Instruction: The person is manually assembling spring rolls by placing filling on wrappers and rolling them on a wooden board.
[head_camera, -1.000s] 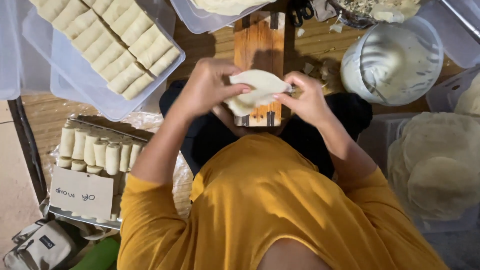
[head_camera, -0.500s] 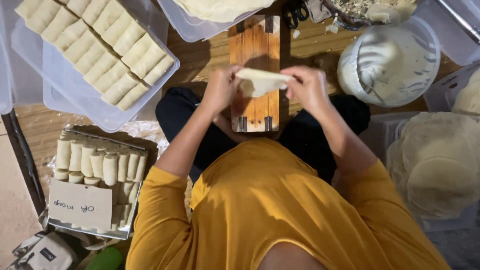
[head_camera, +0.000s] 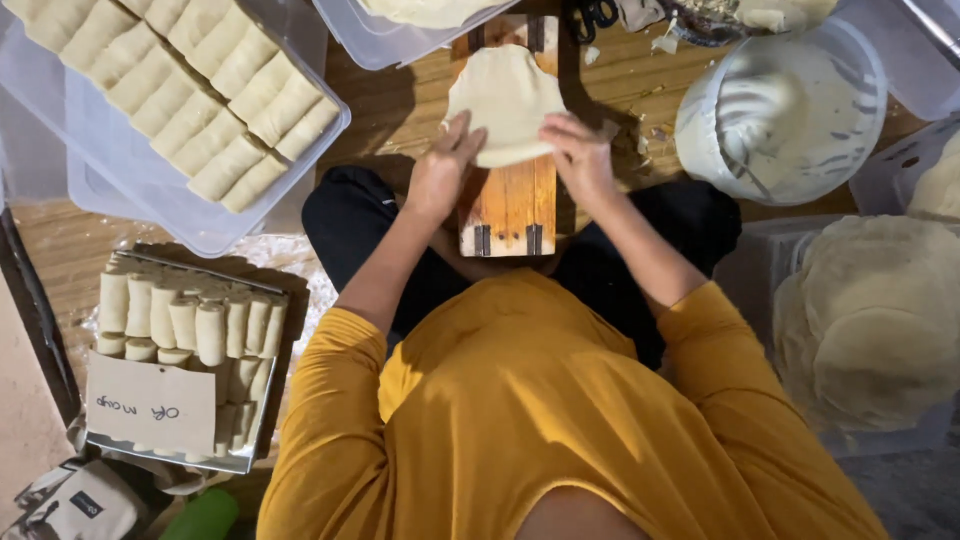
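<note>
Dough wrapper (head_camera: 505, 100), a thin pale round sheet, lies spread flat on the narrow wooden board (head_camera: 510, 205) at top centre of the frame, its far edge reaching toward the clear tub (head_camera: 400, 35) above. Left hand (head_camera: 440, 175) comes in from the lower left, fingers stretched out and pressed flat on the sheet's near left edge; right hand (head_camera: 580, 160) mirrors it on the near right edge, fingers likewise open and laid down, nothing pinched or gripped that I can see. Both palms rest over the board, the wrapper between and just beyond them. That sheet looks very light, limp and soft, the sort of thing that would stretch or tear if tugged at one spot and stick to itself if it folded, so I'd say the safest hold is at the rim with flat fingertips on both sides at once, lifting evenly. Upper left of the frame, a clear plastic tray (head_camera: 330, 135) is packed with rows of finished pale rolls (head_camera: 190, 100). Lower left, a metal tray (head_camera: 180, 455) holds more rolls standing close together, with a paper note (head_camera: 150, 405) lying on its near end. Upper right, a white bucket (head_camera: 780, 110) shows a smeared white paste inside. Right edge, a stack of round wrappers (head_camera: 870, 320) sits in another clear container. The person's yellow sleeves (head_camera: 340, 400) fill the bottom centre.
</note>
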